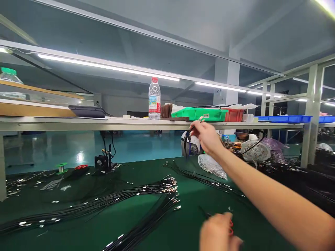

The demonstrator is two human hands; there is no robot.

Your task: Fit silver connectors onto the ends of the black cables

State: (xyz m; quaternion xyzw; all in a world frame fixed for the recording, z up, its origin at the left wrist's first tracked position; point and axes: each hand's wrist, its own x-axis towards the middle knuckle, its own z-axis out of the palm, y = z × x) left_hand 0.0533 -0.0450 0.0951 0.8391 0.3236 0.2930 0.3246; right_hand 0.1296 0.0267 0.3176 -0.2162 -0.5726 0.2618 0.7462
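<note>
- Right forearm (274,197) nearest the camera, crossing from the lower right.
- Right hand (206,136) raised just below the shelf edge, fingers closed in a pinch on a few black wires (186,146). Wires hang down from the hand, a metal-tipped end showing above the fingers.
- Left hand (217,233) low at the bottom edge, blurred, fingers loosely curled. Cannot tell if it has hold of anything.
- More black wires in long bundles (146,191) lie across the green mat (78,238), crimped metal terminals bunched at their ends. A further bundle (204,177) runs just in front of a clear plastic bag (211,166).
- Far left of mat: solder spool (61,168), red-handled pliers (81,167), small black fan (102,163).
- Right of the bag: white desk fan (255,151).
- On the shelf (52,124): water bottle (154,99), green tray (199,114), red bin (234,115), blue tray (284,119).
</note>
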